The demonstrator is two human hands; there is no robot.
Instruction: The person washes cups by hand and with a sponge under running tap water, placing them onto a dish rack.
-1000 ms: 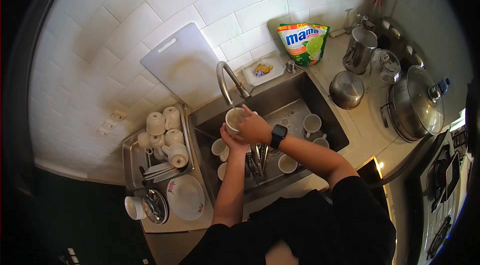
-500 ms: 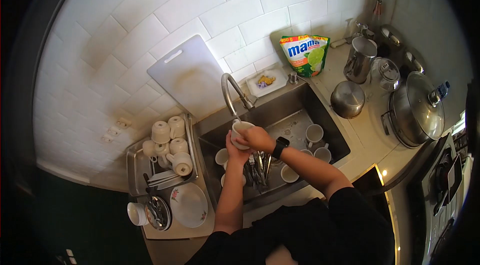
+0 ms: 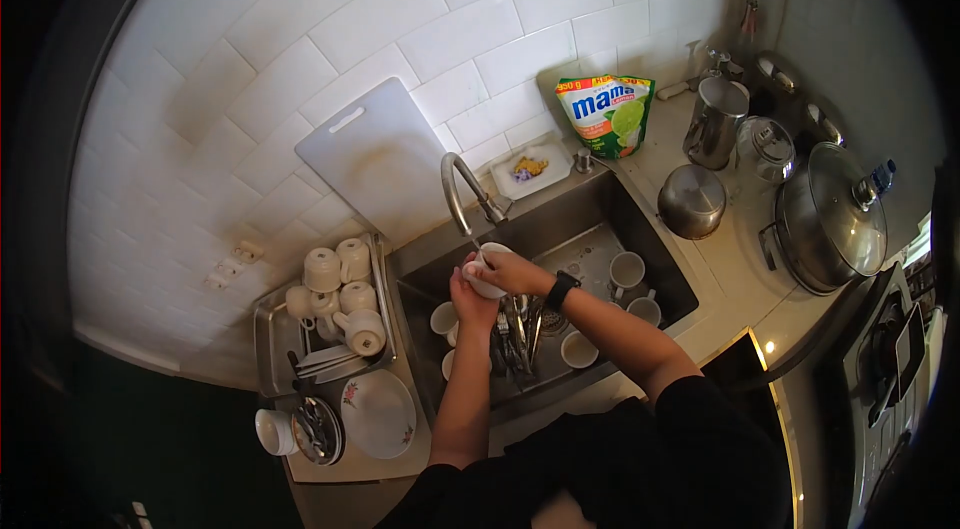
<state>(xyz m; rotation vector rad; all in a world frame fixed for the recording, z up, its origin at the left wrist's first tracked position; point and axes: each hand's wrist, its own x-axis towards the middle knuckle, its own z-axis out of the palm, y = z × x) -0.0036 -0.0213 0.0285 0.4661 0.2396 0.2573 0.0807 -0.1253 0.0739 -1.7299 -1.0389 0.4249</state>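
A white cup (image 3: 490,287) is tilted under the curved faucet (image 3: 455,191), held between both hands. My left hand (image 3: 472,303) wraps its lower left side, fingers closed on it. Over its right side lies my right hand (image 3: 515,272), with a dark watch on the wrist and the fingers curled against the cup. Forks and spoons (image 3: 517,329) lie in a bundle on the sink bottom just below the hands. More white cups stand in the sink (image 3: 590,221), such as one cup (image 3: 627,270) on the right and another cup (image 3: 443,317) on the left.
Upturned cups fill a metal rack (image 3: 268,334) at left, near a floral plate (image 3: 378,415). A cutting board (image 3: 370,159) leans on the wall. A detergent pouch (image 3: 607,117), a sponge dish (image 3: 532,169), an upturned pot (image 3: 692,201) and a lidded pan (image 3: 835,219) sit around the sink.
The cup has turned in my hands, its opening now facing away from me more. Both hands stay closed on it beneath the faucet, and the right hand has shifted only slightly.
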